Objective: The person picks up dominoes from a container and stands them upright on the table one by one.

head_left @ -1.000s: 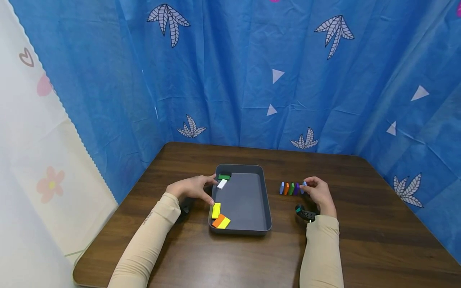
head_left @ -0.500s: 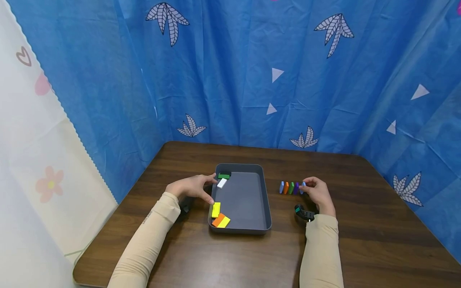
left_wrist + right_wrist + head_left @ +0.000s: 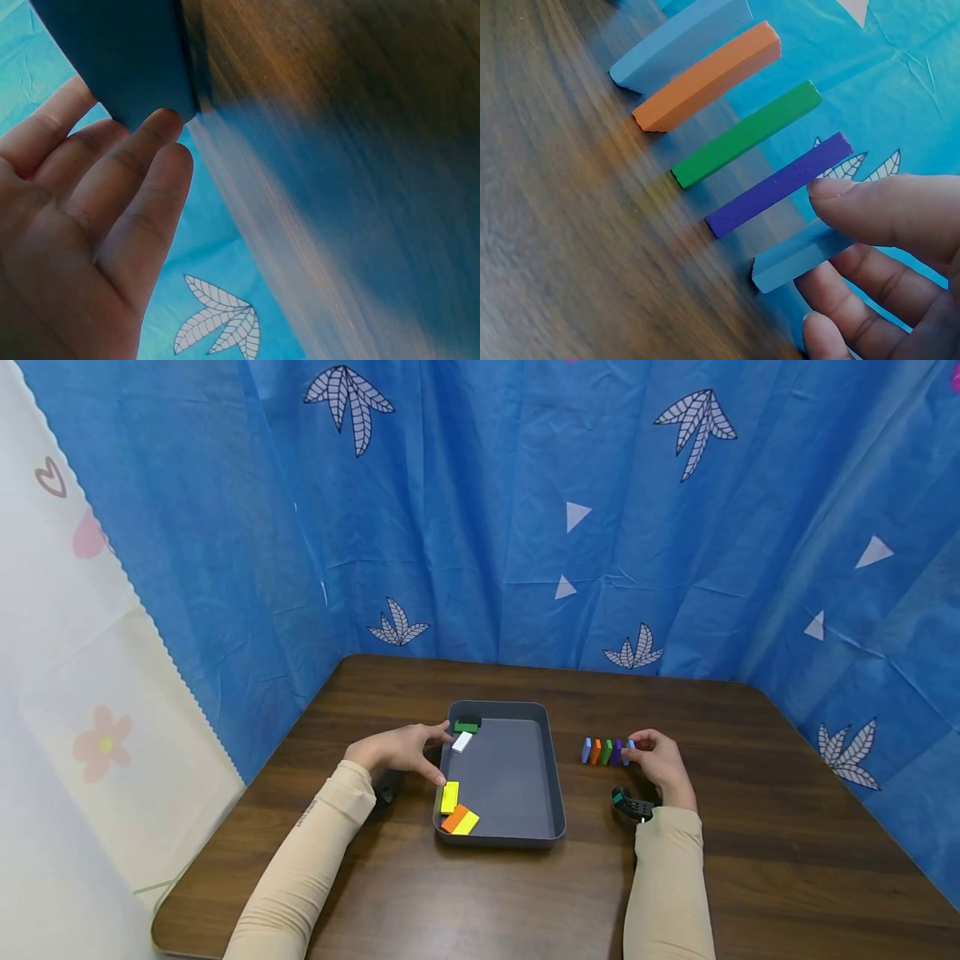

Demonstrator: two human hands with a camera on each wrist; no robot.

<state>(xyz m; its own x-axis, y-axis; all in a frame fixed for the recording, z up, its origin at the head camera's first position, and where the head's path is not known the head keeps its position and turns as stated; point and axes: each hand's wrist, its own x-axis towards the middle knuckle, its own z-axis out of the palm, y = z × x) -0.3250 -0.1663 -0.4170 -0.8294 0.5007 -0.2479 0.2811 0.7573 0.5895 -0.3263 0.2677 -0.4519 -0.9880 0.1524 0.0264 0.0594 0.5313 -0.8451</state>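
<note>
On the table's right side, a row of coloured dominoes stands on end: light blue, orange, green and purple. My right hand pinches another light blue domino at its upper end, between thumb and fingers. It stands upright just right of the purple one, with a small gap. My left hand rests against the left side of a grey tray, fingers spread along its wall. Its fingertips touch the outer wall in the left wrist view.
Inside the tray, green and white dominoes lie at the far left; yellow and orange ones are at the near left. A black wrist device sits below the right hand. Blue curtain closes off the back.
My right hand has shifted slightly left with the light blue domino, narrowing its gap to the purple one. The left hand and the tray stay in place.
</note>
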